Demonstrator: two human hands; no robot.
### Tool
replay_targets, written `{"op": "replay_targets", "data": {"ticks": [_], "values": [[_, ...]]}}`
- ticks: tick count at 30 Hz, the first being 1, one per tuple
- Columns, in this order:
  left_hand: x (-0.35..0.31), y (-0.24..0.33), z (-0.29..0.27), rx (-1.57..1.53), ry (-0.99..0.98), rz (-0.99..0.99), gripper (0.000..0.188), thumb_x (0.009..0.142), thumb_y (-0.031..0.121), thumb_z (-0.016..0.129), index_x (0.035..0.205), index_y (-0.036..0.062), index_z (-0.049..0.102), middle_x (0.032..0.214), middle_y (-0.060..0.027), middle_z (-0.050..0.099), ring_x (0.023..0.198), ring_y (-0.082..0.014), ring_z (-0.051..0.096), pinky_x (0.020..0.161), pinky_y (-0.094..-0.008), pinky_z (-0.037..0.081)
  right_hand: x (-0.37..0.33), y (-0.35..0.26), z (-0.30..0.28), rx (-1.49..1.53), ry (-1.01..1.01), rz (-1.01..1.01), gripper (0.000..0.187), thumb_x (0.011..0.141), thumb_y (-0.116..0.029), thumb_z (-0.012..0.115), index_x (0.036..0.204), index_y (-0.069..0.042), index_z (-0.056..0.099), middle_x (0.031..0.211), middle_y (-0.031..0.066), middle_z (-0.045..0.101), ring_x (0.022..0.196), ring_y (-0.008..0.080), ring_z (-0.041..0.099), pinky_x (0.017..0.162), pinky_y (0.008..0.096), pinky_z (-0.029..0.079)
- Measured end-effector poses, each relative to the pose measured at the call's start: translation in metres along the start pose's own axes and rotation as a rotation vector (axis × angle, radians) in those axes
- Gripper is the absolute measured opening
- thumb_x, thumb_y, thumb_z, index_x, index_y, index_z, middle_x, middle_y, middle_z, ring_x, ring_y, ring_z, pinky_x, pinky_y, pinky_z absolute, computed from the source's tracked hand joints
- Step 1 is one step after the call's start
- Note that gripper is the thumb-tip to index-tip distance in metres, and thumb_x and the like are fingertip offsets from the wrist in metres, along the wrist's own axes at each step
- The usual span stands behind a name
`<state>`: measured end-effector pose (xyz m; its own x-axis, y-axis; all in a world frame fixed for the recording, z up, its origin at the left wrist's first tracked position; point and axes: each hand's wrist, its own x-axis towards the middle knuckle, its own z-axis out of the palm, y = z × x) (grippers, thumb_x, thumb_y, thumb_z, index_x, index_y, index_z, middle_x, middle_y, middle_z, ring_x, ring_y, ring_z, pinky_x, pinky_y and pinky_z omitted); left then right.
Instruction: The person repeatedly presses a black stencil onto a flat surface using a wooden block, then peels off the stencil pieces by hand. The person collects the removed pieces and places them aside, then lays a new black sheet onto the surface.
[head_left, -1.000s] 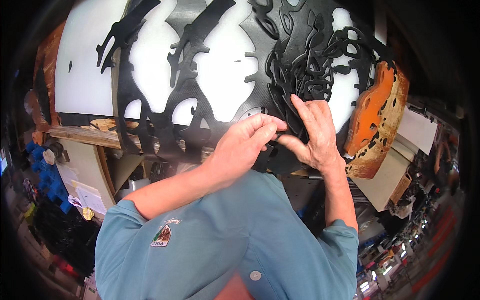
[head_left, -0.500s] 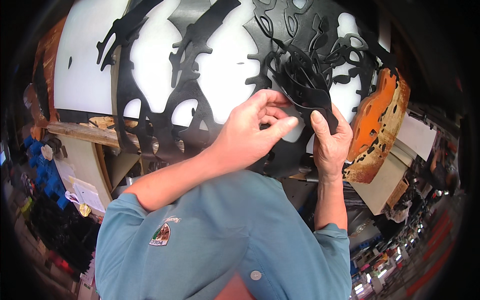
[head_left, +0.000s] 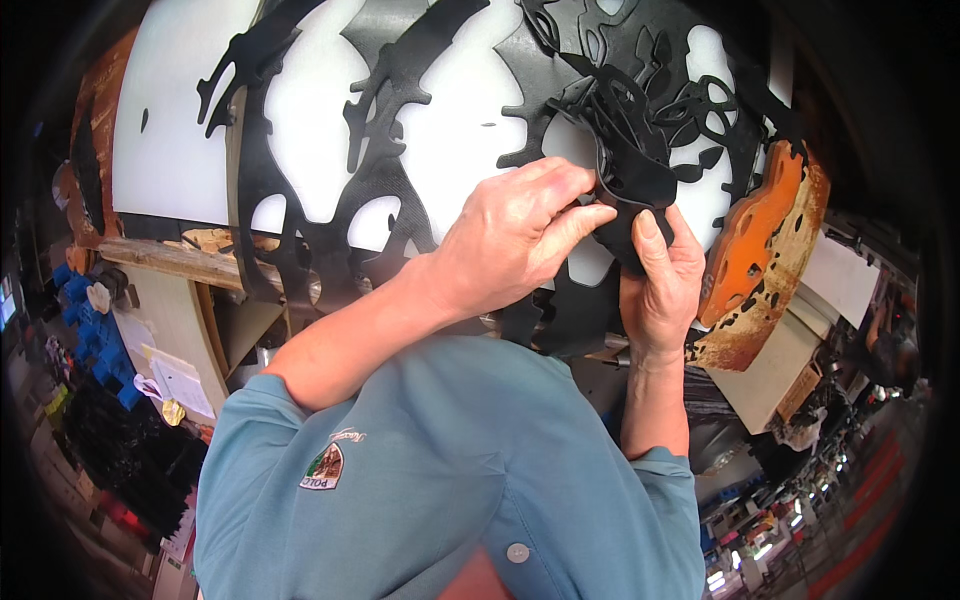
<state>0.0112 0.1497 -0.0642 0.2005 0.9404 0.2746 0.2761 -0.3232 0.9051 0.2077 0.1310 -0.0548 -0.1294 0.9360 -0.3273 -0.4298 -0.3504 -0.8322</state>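
A bundle of thin black cut-out pieces (head_left: pixel 640 165), perhaps leather, rises from my right hand (head_left: pixel 662 275). Its thumb presses the lower end of the bundle against the fingers behind. From the left, my left hand (head_left: pixel 525 225) pinches the bundle's near edge between thumb and fingertips; the fingertips are partly hidden behind the black material. Under and beyond both hands spreads a black sheet (head_left: pixel 375 120) with large cut-away openings. Loose black cut-outs with holes (head_left: pixel 705 110) lie at the far right, close to the bundle.
White board (head_left: pixel 170 120) shows beneath the sheet and at the left. An orange shaped block with holes (head_left: pixel 745 235) rests on a worn speckled board (head_left: pixel 770 290) at the right. A wooden edge (head_left: pixel 175 262) runs along the front left, with blue items (head_left: pixel 95 330) beyond it.
My left hand has moved right and closed on the bundle's edge. The bundle has tipped, its lower piece now turned more toward me. My right hand keeps its hold.
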Motion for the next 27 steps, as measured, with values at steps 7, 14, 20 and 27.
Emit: {"op": "replay_targets", "data": {"ticks": [7, 14, 20, 27], "values": [[-0.008, 0.003, -0.007, -0.236, 0.04, -0.239, 0.008, 0.1, -0.001, 0.071, 0.104, -0.0067, 0.072, 0.09, -0.0129, 0.073, 0.072, -0.019, 0.072, 0.064, -0.0307, 0.058, -0.003, 0.0, 0.015, 0.072, 0.078, -0.025, 0.033, 0.107, -0.003, 0.067, 0.138, 0.006, 0.065, 0.124, 0.0106, 0.075, 0.107, 0.0126, 0.07, 0.098, 0.0269, 0.055], [-0.024, 0.01, -0.02, -0.58, 0.07, -0.584, 0.024, 0.112, 0.014, 0.06, 0.111, -0.0047, 0.075, 0.098, -0.0107, 0.078, 0.079, -0.0139, 0.075, 0.07, -0.0275, 0.06, -0.003, 0.003, 0.023, 0.182, 0.014, -0.051, 0.03, 0.109, -0.004, 0.062, 0.136, 0.007, 0.066, 0.126, 0.0158, 0.076, 0.111, 0.0195, 0.073, 0.102, 0.0325, 0.057], [-0.02, 0.01, -0.043, -0.56, 0.143, -0.62, 0.027, 0.113, 0.015, 0.059, 0.114, -0.008, 0.073, 0.1, -0.0175, 0.079, 0.078, -0.0163, 0.076, 0.069, -0.0283, 0.061, 0.006, -0.008, 0.021, 0.205, 0.103, -0.089, 0.029, 0.106, 0.001, 0.065, 0.135, 0.007, 0.065, 0.121, 0.0137, 0.076, 0.108, 0.0169, 0.073, 0.099, 0.0315, 0.058], [-0.014, -0.009, -0.082, -0.407, 0.251, -0.593, 0.031, 0.113, 0.02, 0.059, 0.112, -0.0077, 0.073, 0.098, -0.0179, 0.078, 0.075, -0.017, 0.074, 0.069, -0.0287, 0.06, 0.01, -0.03, -0.029, 0.123, 0.386, -0.27, 0.03, 0.109, -0.006, 0.063, 0.137, 0.004, 0.064, 0.128, 0.0148, 0.074, 0.112, 0.0222, 0.074, 0.102, 0.0384, 0.06]]}}
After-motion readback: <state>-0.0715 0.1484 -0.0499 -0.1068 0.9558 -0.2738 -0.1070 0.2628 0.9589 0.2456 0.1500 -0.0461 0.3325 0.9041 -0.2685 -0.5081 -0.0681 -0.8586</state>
